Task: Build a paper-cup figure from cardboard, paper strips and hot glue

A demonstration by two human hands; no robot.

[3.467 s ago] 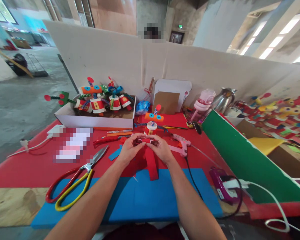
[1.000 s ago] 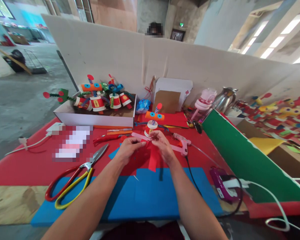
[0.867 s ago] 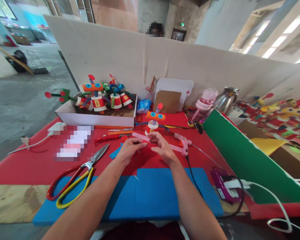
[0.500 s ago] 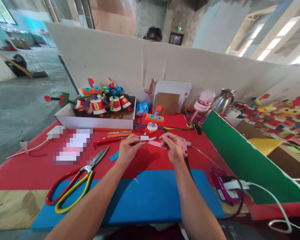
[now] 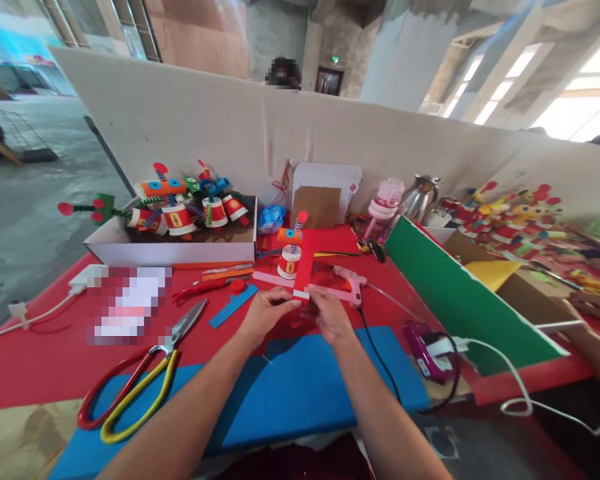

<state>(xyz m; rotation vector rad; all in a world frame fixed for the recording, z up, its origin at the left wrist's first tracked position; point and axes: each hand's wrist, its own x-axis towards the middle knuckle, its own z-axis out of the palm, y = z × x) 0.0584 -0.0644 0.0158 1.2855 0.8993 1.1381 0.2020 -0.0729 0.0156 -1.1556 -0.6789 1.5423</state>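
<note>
Red strip [image 5: 305, 261] stands nearly upright above the red table [image 5: 40, 360], its lower end, which carries a white band, pinched between both hands just in front of the person. The left hand [image 5: 263, 315] closes thumb and forefinger on that end from the left. The right hand [image 5: 330, 317] has its fingers curled in and its fingertips pressed to the same end from the right, so both hands grip the strip. Beneath the wrists lies a blue sheet [image 5: 300, 393] at the near table edge. Just behind the strip stands a cup figure [image 5: 289, 259] with an orange head, and a pink strip [image 5: 273, 278] lies flat across the table beside it. The glue gun [image 5: 349, 283] rests to the right of the hands, its black cord running back toward the person. To the left lie a blue strip [image 5: 233, 305] and, nearer, the scissors [image 5: 140, 373] with red and yellow handles. Farther back on the left, a white box [image 5: 170, 252] holds more cup figures. On the right a green board [image 5: 450, 293] leans at an angle, with a purple plug [image 5: 425, 343] near its lower edge. Another person's hand [image 5: 597, 307] shows at the far right.
</note>
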